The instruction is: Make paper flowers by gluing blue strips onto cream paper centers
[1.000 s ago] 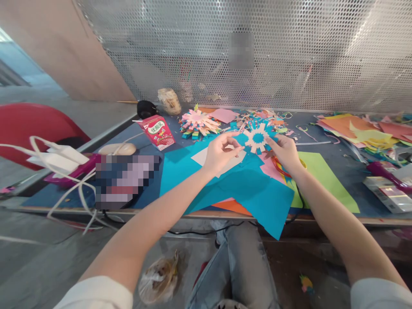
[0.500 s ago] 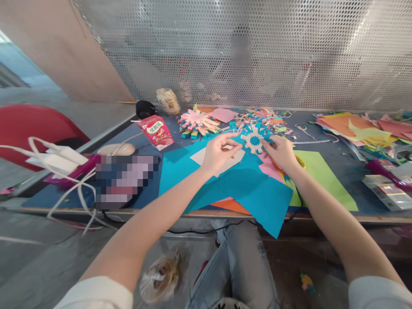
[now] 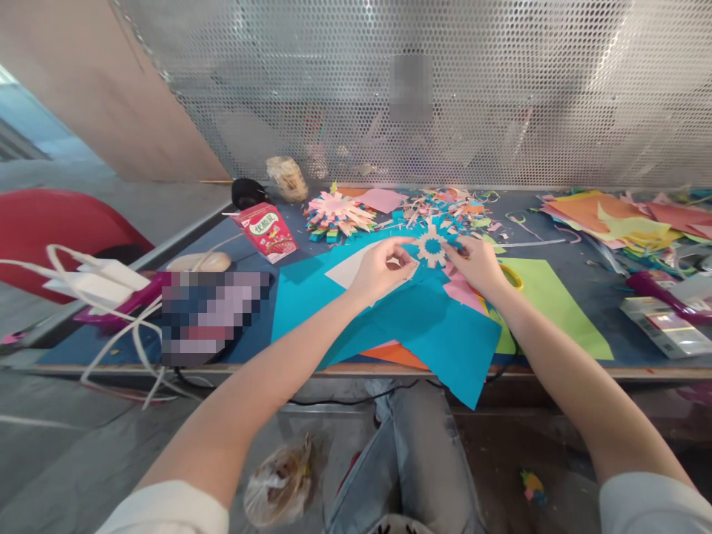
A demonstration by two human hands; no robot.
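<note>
A pale, gear-shaped paper cutout [image 3: 423, 256] with a round hole in its middle is held up over blue paper. My right hand [image 3: 475, 263] pinches its right edge between thumb and fingers. Close to the cutout's left side, my left hand [image 3: 383, 271] has its fingers curled, with thumb and a fingertip pressed together. Whatever may be in that pinch is too small to make out. Under both hands lie large blue paper sheets [image 3: 445, 334], and a whitish paper piece [image 3: 342, 272] is partly covered by my left hand. Yellow scissor handles [image 3: 512, 277] show beside my right wrist.
A layered paper flower [image 3: 337, 213] and paper scraps [image 3: 456, 204] lie at the back. Left are a pink drink carton [image 3: 270, 231], a mouse [image 3: 199, 262] and white cables. Green paper [image 3: 561, 304] and a coloured paper pile [image 3: 617, 219] lie to the right. A perforated metal panel stands behind.
My left thumb and fingertips have come together from a looser curl. The cutout has tipped slightly and shifted a little, still in my right hand. The whole view has moved slightly.
</note>
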